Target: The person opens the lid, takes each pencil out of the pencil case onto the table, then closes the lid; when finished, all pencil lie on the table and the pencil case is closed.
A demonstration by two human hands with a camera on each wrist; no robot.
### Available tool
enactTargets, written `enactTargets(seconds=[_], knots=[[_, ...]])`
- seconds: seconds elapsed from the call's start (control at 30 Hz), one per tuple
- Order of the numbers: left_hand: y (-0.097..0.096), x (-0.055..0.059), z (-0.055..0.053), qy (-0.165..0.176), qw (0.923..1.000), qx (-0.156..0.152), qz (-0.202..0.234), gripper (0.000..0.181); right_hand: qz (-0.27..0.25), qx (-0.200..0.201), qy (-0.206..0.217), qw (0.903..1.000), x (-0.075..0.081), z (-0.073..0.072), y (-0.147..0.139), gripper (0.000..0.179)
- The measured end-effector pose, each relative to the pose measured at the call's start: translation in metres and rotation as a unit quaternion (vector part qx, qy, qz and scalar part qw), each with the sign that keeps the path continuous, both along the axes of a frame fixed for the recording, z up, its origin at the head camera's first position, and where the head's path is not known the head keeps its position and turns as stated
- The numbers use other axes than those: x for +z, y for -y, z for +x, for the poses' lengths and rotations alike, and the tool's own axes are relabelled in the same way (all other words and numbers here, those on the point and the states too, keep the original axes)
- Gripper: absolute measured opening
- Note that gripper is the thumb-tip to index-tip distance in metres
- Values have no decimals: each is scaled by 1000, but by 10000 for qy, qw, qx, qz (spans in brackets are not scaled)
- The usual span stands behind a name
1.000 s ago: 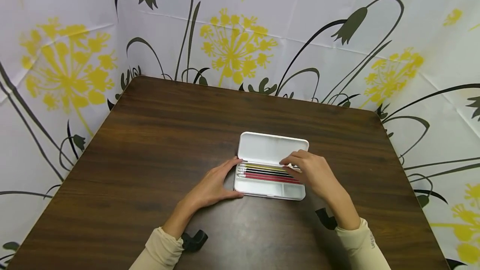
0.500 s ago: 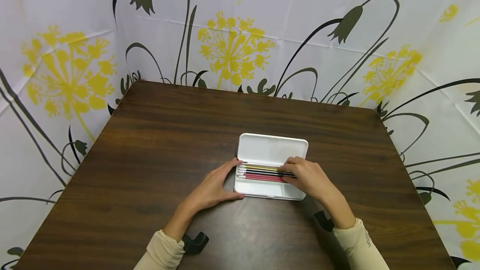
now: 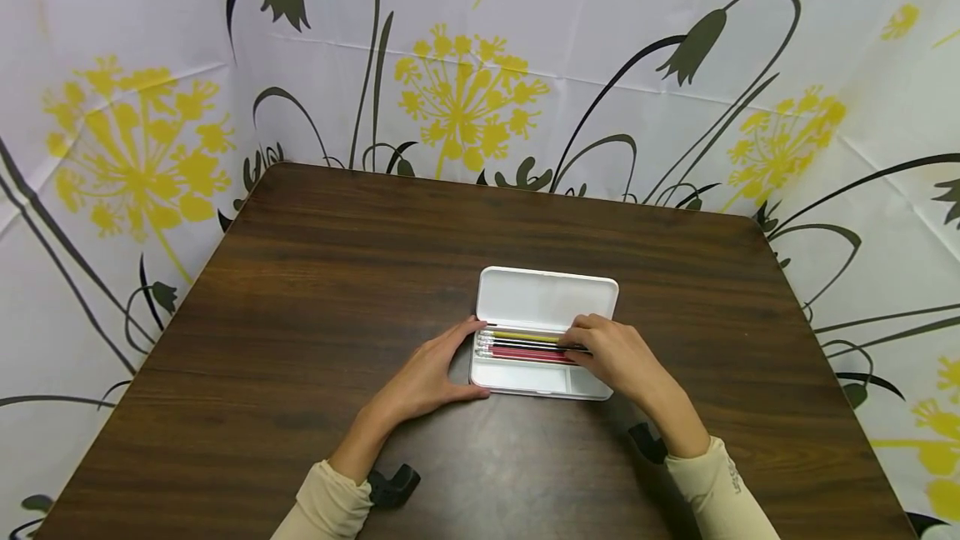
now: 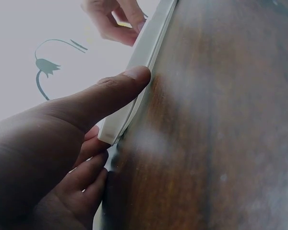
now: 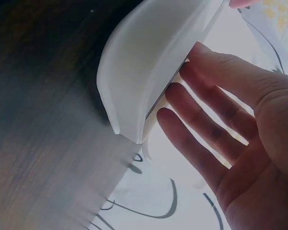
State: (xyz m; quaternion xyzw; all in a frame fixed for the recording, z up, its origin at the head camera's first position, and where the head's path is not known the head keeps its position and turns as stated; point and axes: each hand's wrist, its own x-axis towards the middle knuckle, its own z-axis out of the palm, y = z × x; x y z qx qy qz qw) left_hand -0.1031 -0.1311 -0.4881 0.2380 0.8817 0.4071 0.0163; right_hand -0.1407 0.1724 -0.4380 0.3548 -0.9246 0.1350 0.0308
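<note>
A white pencil case [image 3: 517, 375] lies on the table with its lid [image 3: 545, 298] folded back. Yellow, black and red pencils [image 3: 521, 350] lie side by side inside, eraser ends at the left. My left hand [image 3: 420, 373] holds the case's left end, thumb on the near edge and fingers at the far side; the left wrist view shows the thumb against the side wall. My right hand [image 3: 618, 357] reaches into the right half, thumb and fingers around a dark pencil [image 5: 165, 93]. It covers the pencils' right ends.
The brown wooden table [image 3: 360, 248] extends around the case. A white cloth [image 3: 315, 57] with yellow and grey flowers hangs behind it. A black wrist mount [image 3: 393, 486] sits on the left wrist, another [image 3: 647, 442] on the right.
My right hand has moved slightly left and lower onto the pencils, then stayed there over the last half second. The left hand keeps its place on the case.
</note>
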Motion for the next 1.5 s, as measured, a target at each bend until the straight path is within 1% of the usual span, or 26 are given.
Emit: enactTargets(seconds=[0.17, 0.5, 0.73, 0.83, 0.97, 1.07, 1.13, 1.27, 1.4, 1.5], knots=[[0, 0, 0, 65, 10000, 14, -13, 95, -75, -24, 146, 9999, -2, -1, 0, 15], [0, 2, 1, 113, 9999, 31, -59, 96, 15, -34, 387, 9992, 0, -3, 1, 17], [1, 1, 0, 53, 10000, 70, -38, 95, 46, 164, 781, 9968, 3, -7, 0, 18], [1, 1, 0, 46, 10000, 63, -59, 95, 5, 198, 817, 9965, 1, -9, -2, 17], [0, 1, 1, 103, 9999, 50, -86, 96, -132, 315, 599, 9976, -2, -9, -4, 15], [0, 1, 1, 143, 9998, 46, -92, 96, -224, 463, 297, 9982, -4, -7, -4, 15], [-1, 0, 1, 112, 9999, 39, -81, 96, -270, 535, 73, 9982, -5, -6, -4, 15], [-1, 0, 1, 65, 10000, 17, -71, 96, -331, 553, -296, 9975, -7, -5, -5, 15], [-1, -1, 0, 71, 9999, 23, -80, 95, -459, 508, -476, 9965, -7, -6, -8, 17], [-1, -1, 0, 66, 10000, 38, -57, 95, -572, 511, -470, 9959, -5, -7, -11, 17]])
